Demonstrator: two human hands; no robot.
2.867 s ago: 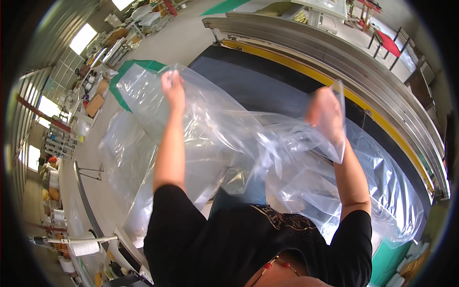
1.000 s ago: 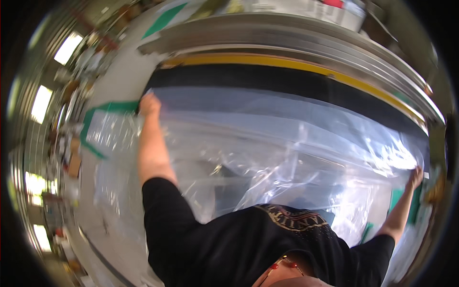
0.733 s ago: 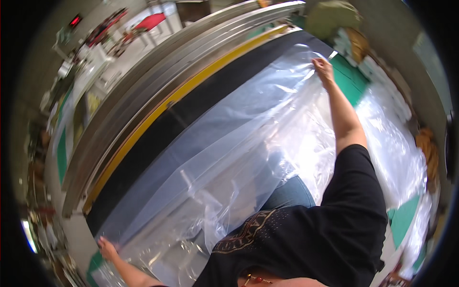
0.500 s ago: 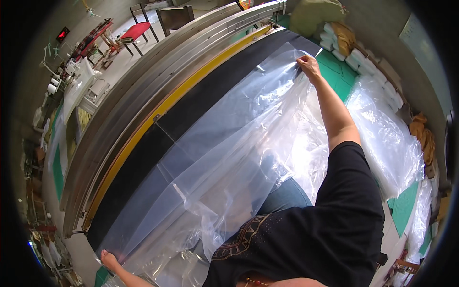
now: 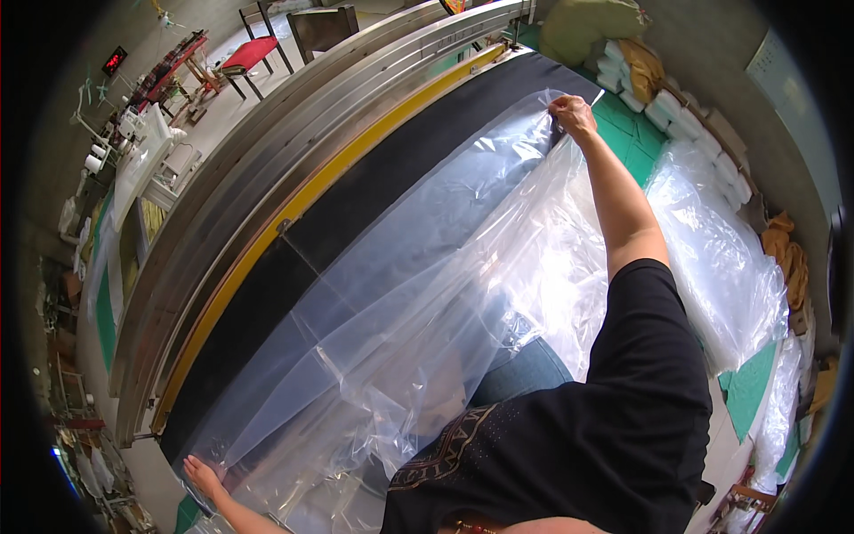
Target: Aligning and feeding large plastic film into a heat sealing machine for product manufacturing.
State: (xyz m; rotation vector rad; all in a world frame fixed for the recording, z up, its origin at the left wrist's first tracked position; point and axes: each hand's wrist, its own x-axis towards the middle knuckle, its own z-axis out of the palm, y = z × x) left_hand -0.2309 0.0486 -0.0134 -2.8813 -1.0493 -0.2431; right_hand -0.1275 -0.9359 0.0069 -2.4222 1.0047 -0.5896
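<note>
A large clear plastic sheet (image 5: 418,240) stretches between my hands, lying partly on a black work surface (image 5: 356,191) and falling in folds over my lap. My right hand (image 5: 576,117), arm reaching far, pinches the sheet's far corner near the right end of the surface. At the near left end, my left hand (image 5: 204,475) rests on the sheet's other corner with its fingers stretched out flat. A pale crease line crosses the middle of the sheet.
Along the black surface runs a yellow strip (image 5: 334,182) in front of long metal rails (image 5: 294,116). Plastic sheeting (image 5: 712,258) is heaped at right over green floor covering (image 5: 627,133). White packages (image 5: 680,120) line the wall. A red-seated chair (image 5: 252,55) stands beyond the rails.
The sheet's far edge lies smoother and straighter on the black surface. My left hand has gone from curled fingers to flat ones; my right hand has shifted slightly with the corner.
</note>
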